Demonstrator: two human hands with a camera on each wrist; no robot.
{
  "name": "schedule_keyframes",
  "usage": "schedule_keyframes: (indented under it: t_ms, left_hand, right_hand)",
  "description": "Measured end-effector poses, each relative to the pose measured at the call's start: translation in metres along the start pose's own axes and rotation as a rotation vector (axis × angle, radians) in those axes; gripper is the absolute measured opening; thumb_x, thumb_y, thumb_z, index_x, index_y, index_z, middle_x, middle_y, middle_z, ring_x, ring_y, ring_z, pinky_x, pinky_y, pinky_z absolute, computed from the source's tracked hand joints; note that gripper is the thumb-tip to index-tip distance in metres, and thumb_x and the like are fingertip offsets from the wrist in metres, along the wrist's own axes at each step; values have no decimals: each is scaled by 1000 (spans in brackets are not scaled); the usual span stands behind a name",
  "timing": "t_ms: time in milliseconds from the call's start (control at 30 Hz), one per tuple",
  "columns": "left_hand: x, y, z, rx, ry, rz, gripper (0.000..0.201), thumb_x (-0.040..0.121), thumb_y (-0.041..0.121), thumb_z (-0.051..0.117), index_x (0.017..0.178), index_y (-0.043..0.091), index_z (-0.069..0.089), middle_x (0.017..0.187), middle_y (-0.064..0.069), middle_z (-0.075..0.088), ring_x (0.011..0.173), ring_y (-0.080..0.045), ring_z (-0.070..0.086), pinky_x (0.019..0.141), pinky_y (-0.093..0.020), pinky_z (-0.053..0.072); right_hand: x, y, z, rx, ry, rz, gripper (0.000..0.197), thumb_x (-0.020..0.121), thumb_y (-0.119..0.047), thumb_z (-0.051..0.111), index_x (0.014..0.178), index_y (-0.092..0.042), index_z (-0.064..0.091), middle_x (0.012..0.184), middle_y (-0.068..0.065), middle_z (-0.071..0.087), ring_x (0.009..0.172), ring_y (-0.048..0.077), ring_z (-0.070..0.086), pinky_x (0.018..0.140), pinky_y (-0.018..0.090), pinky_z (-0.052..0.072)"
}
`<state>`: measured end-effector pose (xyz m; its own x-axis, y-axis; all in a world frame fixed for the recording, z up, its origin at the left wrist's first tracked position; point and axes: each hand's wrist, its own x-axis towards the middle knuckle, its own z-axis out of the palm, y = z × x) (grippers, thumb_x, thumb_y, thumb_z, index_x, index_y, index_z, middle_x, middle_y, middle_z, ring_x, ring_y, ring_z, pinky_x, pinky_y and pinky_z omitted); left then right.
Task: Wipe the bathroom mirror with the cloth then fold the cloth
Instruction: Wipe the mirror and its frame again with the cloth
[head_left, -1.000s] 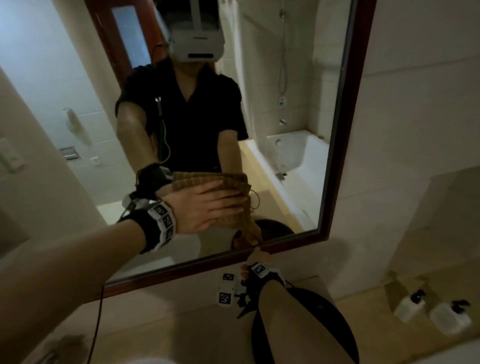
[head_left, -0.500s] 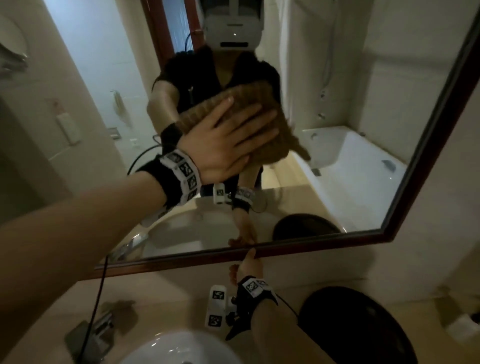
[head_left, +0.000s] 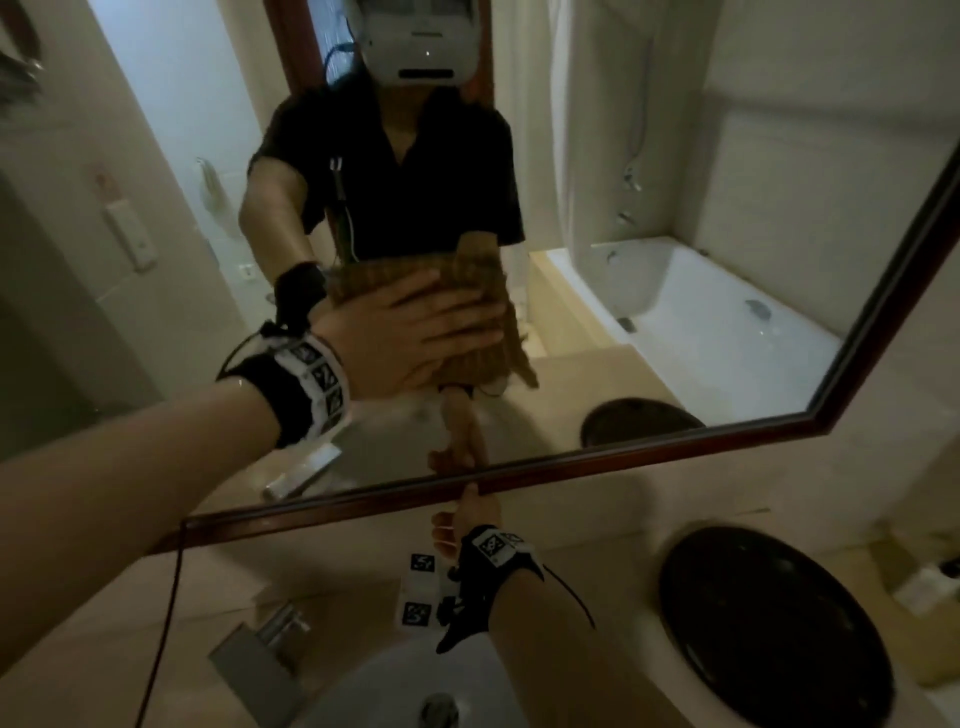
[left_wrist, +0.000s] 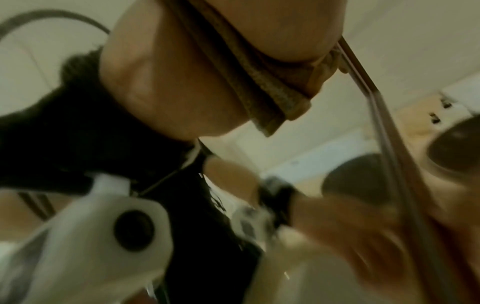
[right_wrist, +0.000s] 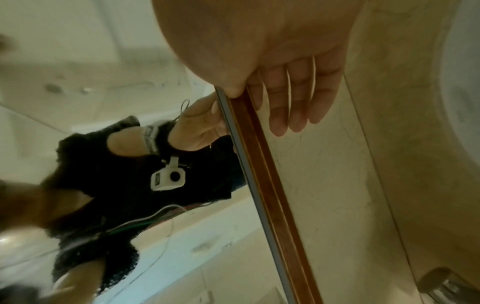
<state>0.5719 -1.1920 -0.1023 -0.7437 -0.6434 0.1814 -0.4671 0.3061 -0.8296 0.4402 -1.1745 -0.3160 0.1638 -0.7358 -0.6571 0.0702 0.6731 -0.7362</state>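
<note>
A brown ribbed cloth (head_left: 485, 270) lies flat against the glass of the wood-framed mirror (head_left: 675, 156). My left hand (head_left: 415, 332) presses it there with straight, spread fingers, at about the middle of the lower half of the glass. In the left wrist view the cloth (left_wrist: 265, 90) is squeezed between my palm and its reflection. My right hand (head_left: 467, 519) rests on the mirror's bottom frame (head_left: 649, 457). In the right wrist view its thumb (right_wrist: 233, 90) sits on the frame's edge (right_wrist: 270, 185) and its straight fingers (right_wrist: 293, 98) lie against the wall below.
A white sink (head_left: 395, 691) with a metal faucet (head_left: 275, 629) sits directly below my arms. A black round basin (head_left: 779, 639) stands on the beige counter to the right, with small bottles (head_left: 924, 587) beyond it. The glass reflects a person and a bathtub.
My left hand slid the cloth up the glass, then back down to the lower middle. My right hand has stayed on the bottom frame.
</note>
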Motion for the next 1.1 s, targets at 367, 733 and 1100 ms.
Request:
schedule_keyframes:
  t_ms: [367, 733, 1100]
  left_hand:
    - [29, -96, -85, -35, 236, -682, 58, 101, 43, 16, 155, 28, 6, 163, -8, 6, 149, -31, 6, 118, -57, 5]
    - [-124, 105, 88, -182, -104, 6, 74, 90, 31, 56, 154, 27, 20, 162, 6, 1, 149, -15, 1, 122, -41, 4]
    - [-106, -157, -61, 95, -20, -245, 58, 101, 44, 19, 155, 27, 11, 163, -5, 4, 150, -28, 2, 120, -49, -1]
  right_hand:
    - [13, 14, 0, -76, 103, -92, 51, 103, -45, 32, 90, -3, 57, 67, 14, 61, 49, 23, 50, 47, 25, 40]
    - [10, 38, 38, 98, -107, -85, 39, 104, -40, 33, 96, -7, 53, 66, 11, 62, 55, 23, 54, 55, 27, 44]
    - [-14, -4, 69, -396, -13, 108, 57, 105, -28, 37, 149, 2, 17, 134, 17, 54, 105, 29, 60, 85, 38, 52]
